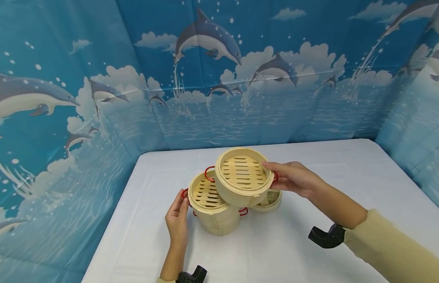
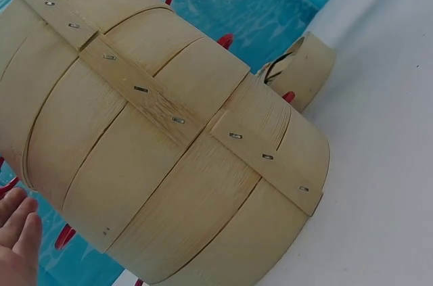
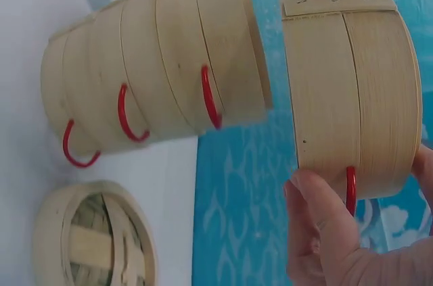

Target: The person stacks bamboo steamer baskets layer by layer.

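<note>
My right hand (image 1: 295,177) grips a round bamboo steamer basket (image 1: 242,173) by its right side, thumb on the rim beside the red handle. The slatted floor of this basket faces up. It is lifted off, and in the right wrist view a gap separates it from a stack of bamboo steamer baskets (image 3: 145,63). With thumb and fingers, my left hand (image 1: 177,222) pinches the red handle (image 1: 185,193) on the left of the stack's top basket. The stack stands on the table, its slatted top partly covered by the raised basket in the head view.
Behind the stack, on the right, a woven bamboo steamer lid (image 1: 270,201) lies on the white-covered table (image 1: 311,243). Red handles (image 3: 125,113) stick out from the stack's sides. A blue dolphin-print curtain (image 1: 212,118) hangs around the table's back and left.
</note>
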`<state>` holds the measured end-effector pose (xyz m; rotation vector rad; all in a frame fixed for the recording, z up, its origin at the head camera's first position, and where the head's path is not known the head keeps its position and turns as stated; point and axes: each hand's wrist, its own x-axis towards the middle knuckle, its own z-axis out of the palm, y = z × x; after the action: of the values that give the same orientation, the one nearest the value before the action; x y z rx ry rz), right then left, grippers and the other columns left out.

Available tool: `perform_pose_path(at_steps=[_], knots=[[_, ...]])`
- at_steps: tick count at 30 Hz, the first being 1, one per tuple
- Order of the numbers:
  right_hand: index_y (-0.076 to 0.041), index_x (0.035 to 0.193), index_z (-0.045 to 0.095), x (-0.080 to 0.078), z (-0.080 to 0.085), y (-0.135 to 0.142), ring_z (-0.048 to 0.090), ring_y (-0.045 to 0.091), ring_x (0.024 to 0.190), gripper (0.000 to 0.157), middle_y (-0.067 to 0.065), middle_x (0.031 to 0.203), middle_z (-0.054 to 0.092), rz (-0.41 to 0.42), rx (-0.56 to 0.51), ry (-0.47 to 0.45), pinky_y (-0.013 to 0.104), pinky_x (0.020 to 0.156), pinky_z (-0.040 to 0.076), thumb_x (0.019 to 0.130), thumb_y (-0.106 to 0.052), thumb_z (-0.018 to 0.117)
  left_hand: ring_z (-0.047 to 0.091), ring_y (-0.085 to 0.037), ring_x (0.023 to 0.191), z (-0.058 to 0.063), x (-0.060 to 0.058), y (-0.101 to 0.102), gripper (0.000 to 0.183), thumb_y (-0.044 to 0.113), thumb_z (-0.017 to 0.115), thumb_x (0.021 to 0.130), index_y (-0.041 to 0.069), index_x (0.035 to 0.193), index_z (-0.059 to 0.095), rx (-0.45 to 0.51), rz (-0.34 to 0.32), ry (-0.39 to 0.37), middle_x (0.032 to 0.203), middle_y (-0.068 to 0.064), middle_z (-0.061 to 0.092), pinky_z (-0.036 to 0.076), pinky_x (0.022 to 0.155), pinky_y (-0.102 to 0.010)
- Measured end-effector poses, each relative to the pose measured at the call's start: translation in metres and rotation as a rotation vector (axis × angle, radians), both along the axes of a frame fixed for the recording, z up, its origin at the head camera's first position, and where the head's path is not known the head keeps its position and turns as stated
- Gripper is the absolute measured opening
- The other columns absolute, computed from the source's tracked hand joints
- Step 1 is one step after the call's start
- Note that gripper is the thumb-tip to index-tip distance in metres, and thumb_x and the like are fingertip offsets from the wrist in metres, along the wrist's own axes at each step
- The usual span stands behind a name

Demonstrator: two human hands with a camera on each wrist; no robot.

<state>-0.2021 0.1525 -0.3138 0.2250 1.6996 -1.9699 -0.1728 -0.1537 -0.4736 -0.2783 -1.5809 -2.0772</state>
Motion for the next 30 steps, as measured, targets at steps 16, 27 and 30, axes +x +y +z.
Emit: perform_pose_path(at_steps=[16,27,30], knots=[[0.009,0.095,0.055,-0.004,-0.007,-0.048,0.061,0.023,0.074,0.052,0.011,0.078,0.061,0.022,0.08,0.067,0.036,0.071,0.048,0.068,-0.034,0.068,0.042,-0.027,0.109,0.004,0.002,0.002,0.039,0.004,0.048,0.085,-0.009,0.121,0.038,-0.021,0.035,-0.044,0.115,-0.02,0.048,0.038,0.086,-0.024],[0.009,0.097,0.056,-0.003,-0.013,-0.062,0.061,0.023,0.07,0.057,0.014,0.079,0.062,0.019,0.097,0.058,0.036,0.069,0.048,0.066,-0.038,0.069,0.043,-0.026,0.108,-0.009,-0.003,-0.001,0.039,0.001,0.048,0.084,-0.007,0.121,0.039,-0.003,0.025,-0.024,0.115,-0.019,0.048,0.039,0.085,-0.024],[0.008,0.099,0.053,-0.003,-0.012,-0.065,0.061,0.023,0.07,0.063,0.013,0.08,0.06,0.02,0.132,0.062,0.035,0.069,0.048,0.064,-0.041,0.069,0.042,-0.027,0.109,-0.033,-0.015,-0.008,0.039,0.003,0.048,0.085,-0.003,0.122,0.041,0.001,0.021,-0.015,0.117,-0.018,0.047,0.039,0.086,-0.026]])
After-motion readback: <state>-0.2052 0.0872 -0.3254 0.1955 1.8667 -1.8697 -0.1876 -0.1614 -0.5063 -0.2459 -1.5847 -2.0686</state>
